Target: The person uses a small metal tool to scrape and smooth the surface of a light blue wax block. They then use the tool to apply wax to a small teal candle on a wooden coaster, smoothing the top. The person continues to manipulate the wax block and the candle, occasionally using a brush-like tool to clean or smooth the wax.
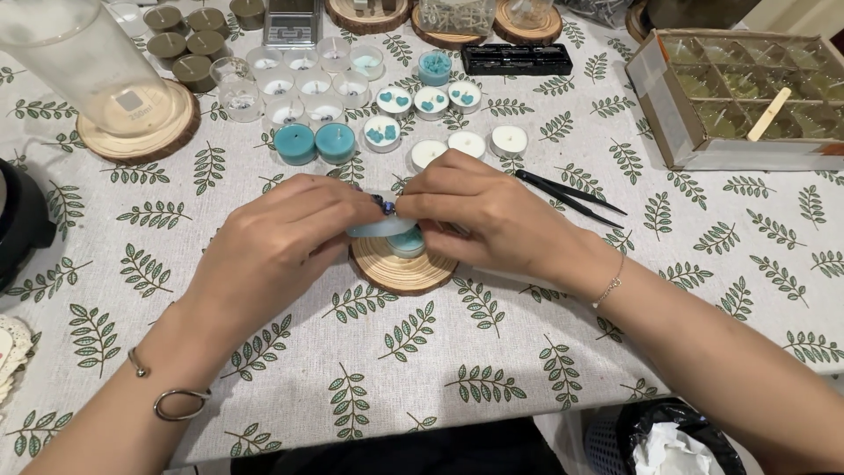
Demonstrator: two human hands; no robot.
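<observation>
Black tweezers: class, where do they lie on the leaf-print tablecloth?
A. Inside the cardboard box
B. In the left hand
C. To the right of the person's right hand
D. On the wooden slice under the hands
C: the black tweezers lie flat on the cloth just right of the right hand, untouched.

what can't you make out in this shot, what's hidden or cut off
Head view only:
- Small dark thing pinched between left hand and right hand: fingers hide its shape.
- Pale cup on the wood slice: mostly under both hands.
- Clear jug: top cut by the frame edge.
- Cardboard box: contents blurred behind film.
</observation>
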